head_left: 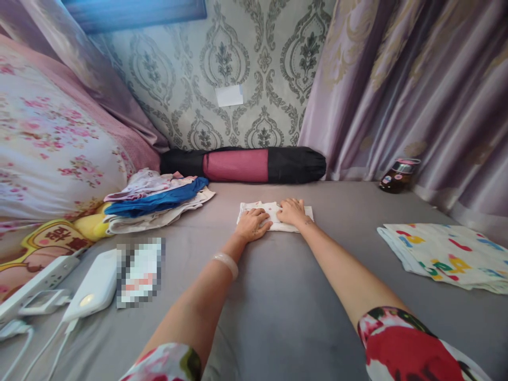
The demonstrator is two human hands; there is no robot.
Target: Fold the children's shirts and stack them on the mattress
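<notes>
A small white cloth with a sparse print, folded into a flat strip, lies on the grey bed sheet straight ahead of me. My left hand rests palm down on its left part, fingers stretched over the fabric. On its right part lies my right hand, also flat with the fingers extended. Both hands touch the cloth from above without gripping it. A pale bangle circles my left wrist. The cloth's middle shows between the hands; the parts beneath them are hidden.
Stacked clothes lie at left, near a power strip, a white power bank with cables and a blurred packet. Folded patterned fabric is at right. A dark bottle and a long rolled bag sit farther back.
</notes>
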